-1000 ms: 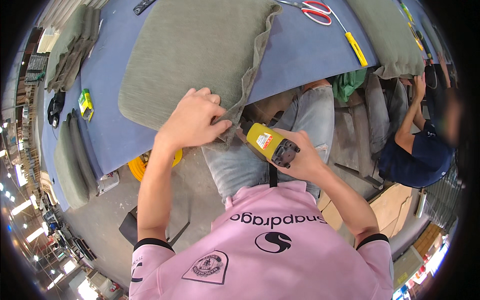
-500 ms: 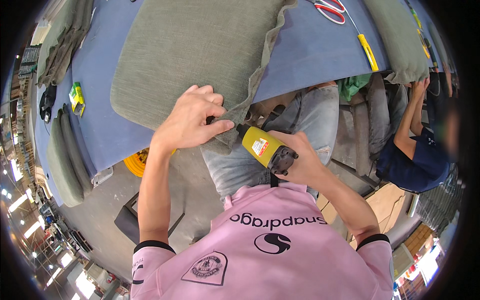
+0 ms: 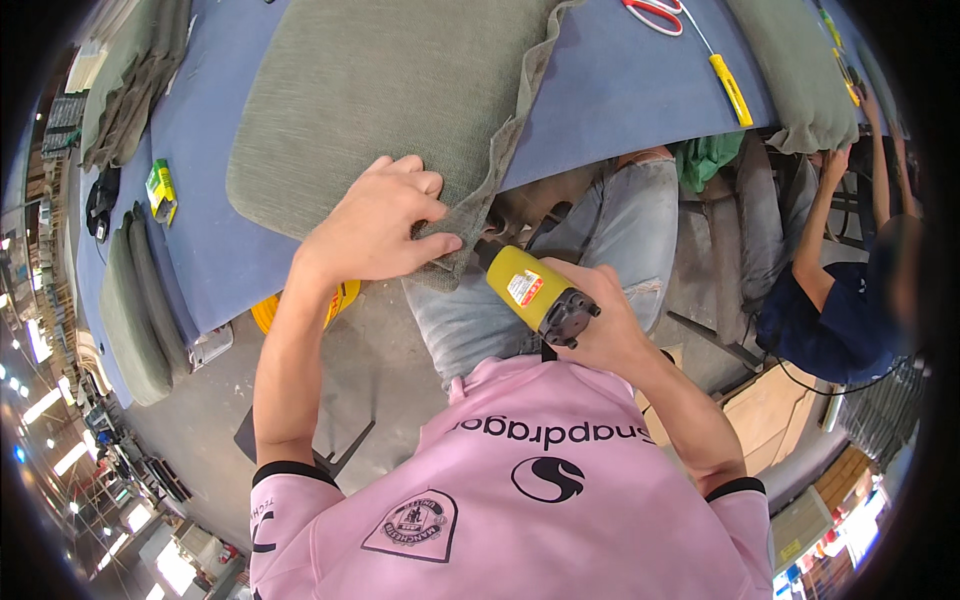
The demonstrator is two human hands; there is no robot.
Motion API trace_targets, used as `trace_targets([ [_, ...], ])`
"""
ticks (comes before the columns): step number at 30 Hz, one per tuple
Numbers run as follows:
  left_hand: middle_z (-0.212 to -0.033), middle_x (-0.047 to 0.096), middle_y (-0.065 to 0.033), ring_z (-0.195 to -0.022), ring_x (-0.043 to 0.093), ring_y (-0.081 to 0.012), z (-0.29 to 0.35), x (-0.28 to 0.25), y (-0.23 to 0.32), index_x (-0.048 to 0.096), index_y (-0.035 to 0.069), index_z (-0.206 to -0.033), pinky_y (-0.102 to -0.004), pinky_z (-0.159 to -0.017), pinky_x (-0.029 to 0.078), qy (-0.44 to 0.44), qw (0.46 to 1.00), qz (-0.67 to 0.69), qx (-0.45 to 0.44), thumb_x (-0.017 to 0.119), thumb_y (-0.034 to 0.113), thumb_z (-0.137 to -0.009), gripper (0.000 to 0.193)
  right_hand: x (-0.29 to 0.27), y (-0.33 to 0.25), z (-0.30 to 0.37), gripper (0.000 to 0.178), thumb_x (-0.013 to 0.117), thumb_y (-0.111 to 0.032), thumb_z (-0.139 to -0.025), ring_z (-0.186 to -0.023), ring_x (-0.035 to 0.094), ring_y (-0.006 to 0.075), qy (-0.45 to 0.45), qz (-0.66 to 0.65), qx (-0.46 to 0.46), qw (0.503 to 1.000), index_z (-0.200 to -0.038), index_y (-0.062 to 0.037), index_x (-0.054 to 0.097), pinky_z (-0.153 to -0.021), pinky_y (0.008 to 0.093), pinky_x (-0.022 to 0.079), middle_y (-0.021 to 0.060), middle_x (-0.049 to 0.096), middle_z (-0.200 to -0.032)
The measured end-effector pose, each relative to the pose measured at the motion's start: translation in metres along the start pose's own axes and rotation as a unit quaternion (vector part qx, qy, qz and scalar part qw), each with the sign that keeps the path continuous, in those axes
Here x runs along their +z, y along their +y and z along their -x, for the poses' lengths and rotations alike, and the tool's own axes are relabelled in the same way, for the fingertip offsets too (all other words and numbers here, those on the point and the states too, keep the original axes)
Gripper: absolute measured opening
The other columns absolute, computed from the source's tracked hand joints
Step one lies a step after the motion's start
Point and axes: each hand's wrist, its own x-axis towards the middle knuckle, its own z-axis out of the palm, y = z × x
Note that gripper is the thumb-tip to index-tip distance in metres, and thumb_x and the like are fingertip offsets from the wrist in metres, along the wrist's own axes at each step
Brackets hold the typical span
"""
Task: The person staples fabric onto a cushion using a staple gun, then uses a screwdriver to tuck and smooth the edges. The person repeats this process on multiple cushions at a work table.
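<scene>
A large grey-green fabric-covered cushion [image 3: 350, 110] lies over the near edge of the blue table, with a loose fabric edge [image 3: 505, 135] along its right side. At its near corner my left hand [image 3: 380, 225] is closed on the cover, fingers curled on top and thumb toward the edge. My right hand [image 3: 608, 315] grips a yellow and black staple gun [image 3: 532, 288], partly hiding its handle. The tool's dark nose points at the cushion corner, close to my left thumb; whether it touches the fabric I cannot tell.
Red-handled scissors [image 3: 655, 14] and a yellow-handled screwdriver [image 3: 732, 90] lie on the blue table [image 3: 600, 100]. More cushions [image 3: 790, 75] sit at right and left. A green-yellow packet [image 3: 160, 192] lies left. Another person [image 3: 830, 310] works at the right. A yellow round thing [image 3: 340, 300] sits below the table.
The staple gun's nose has drawn slightly off the cushion corner. My left thumb and the cushion edge have shifted a little left. The other person's arms have moved.
</scene>
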Motion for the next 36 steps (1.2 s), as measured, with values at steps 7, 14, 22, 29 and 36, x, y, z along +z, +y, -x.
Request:
trace_targets([
  [7,-0.086,0.051,-0.0111,-0.092,0.052,-0.0333,0.002,0.003,-0.013,0.056,0.000,-0.072,-0.0460,-0.087,0.042,-0.010,0.998,0.053,0.021,0.087,0.031,-0.089,0.047,-0.004,-0.023,-0.023,0.053,0.090,-0.001,-0.067,-0.093,0.071,0.0514,0.033,-0.074,0.019,0.997,-0.118,-0.0022,0.074,-0.077,0.0511,0.057,0.0232,0.078,-0.097],
  [14,-0.082,0.051,-0.0101,-0.090,0.053,-0.0327,0.006,0.008,-0.014,0.062,0.002,-0.074,-0.0452,-0.084,0.041,0.010,0.997,0.073,0.009,0.086,0.032,-0.090,0.041,0.011,-0.014,-0.016,0.055,0.090,-0.011,-0.073,-0.101,0.068,0.0526,0.022,-0.047,0.063,0.997,-0.126,-0.0043,0.076,-0.093,0.0553,0.055,0.0233,0.080,-0.106],
  [22,-0.080,0.049,-0.0077,-0.089,0.051,-0.0315,0.005,0.000,-0.011,0.052,0.004,-0.064,-0.0452,-0.084,0.040,0.009,0.999,0.018,0.032,0.087,0.029,-0.088,0.050,0.001,-0.029,-0.016,0.053,0.090,-0.003,-0.072,-0.093,0.075,0.0486,0.051,-0.091,0.017,0.994,-0.123,0.0005,0.076,-0.080,0.0481,0.059,0.0238,0.079,-0.098],
  [29,-0.078,0.053,-0.0054,-0.090,0.054,-0.0283,0.007,0.000,-0.019,0.061,0.003,-0.063,-0.0438,-0.087,0.043,-0.019,0.998,0.052,0.028,0.085,0.032,-0.091,0.047,0.007,-0.022,-0.015,0.074,0.096,-0.005,-0.072,-0.108,0.068,0.0418,-0.033,-0.091,0.055,0.994,-0.142,-0.0024,0.070,-0.096,0.0464,0.055,0.0183,0.076,-0.122],
  [36,-0.086,0.050,-0.0074,-0.094,0.051,-0.0308,0.010,0.009,-0.017,0.059,0.004,-0.075,-0.0441,-0.090,0.039,0.035,0.998,0.059,0.009,0.085,0.032,-0.090,0.042,0.040,0.027,-0.002,0.076,0.105,-0.017,-0.079,-0.118,0.068,0.0376,0.010,0.019,0.035,0.999,-0.146,-0.0048,0.071,-0.105,0.0444,0.054,0.0142,0.076,-0.135],
])
